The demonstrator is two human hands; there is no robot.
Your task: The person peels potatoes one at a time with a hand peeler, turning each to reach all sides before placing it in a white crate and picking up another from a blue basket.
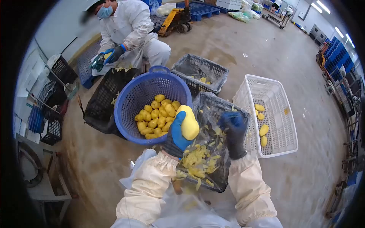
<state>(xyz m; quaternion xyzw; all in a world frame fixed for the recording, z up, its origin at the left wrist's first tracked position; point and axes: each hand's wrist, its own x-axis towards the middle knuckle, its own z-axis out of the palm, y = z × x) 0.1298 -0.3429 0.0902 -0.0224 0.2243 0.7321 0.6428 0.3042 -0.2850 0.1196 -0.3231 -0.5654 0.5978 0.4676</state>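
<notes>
My left hand (177,137), in a blue and dark glove, holds a peeled yellow potato (189,125) over the right rim of a blue basket (121,110). Unpeeled-looking potatoes (153,123) lie in that basket. My right hand (232,131), gloved and blurred, is closed above a black crate (222,183) lined with clear plastic; whatever it grips is too blurred to make out. Yellow peelings (197,161) are heaped in the crate. Right of it, several peeled potatoes (264,130) lie in a white crate (291,133).
A co-worker (133,34) in white crouches at the upper left, gloved hands around a potato. Another black crate (218,81) stands behind mine, and a dark crate (104,102) left of the basket. A yellow pallet jack (171,22) and blue pallets (199,11) are farther back.
</notes>
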